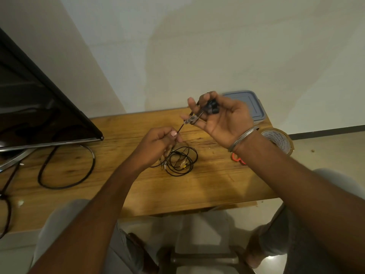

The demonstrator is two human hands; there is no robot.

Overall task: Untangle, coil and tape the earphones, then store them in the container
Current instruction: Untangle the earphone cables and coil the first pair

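Right hand [223,119] is lifted over the table [118,175], palm up, thumb clamping the earphones [211,108] with loops round its spread fingers. Left hand [158,143], at its eight o'clock, pinches the cord [180,128] taut. A second tangle [180,161] lies below; the container [250,103] sits at two o'clock.

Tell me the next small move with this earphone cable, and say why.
Probably wind one more turn: the left hand carries the cable it pinches around the right hand. That hand holds the earbuds with cable already looped over its fingers, while loose cable lies tangled on the table, so coiling looks unfinished.
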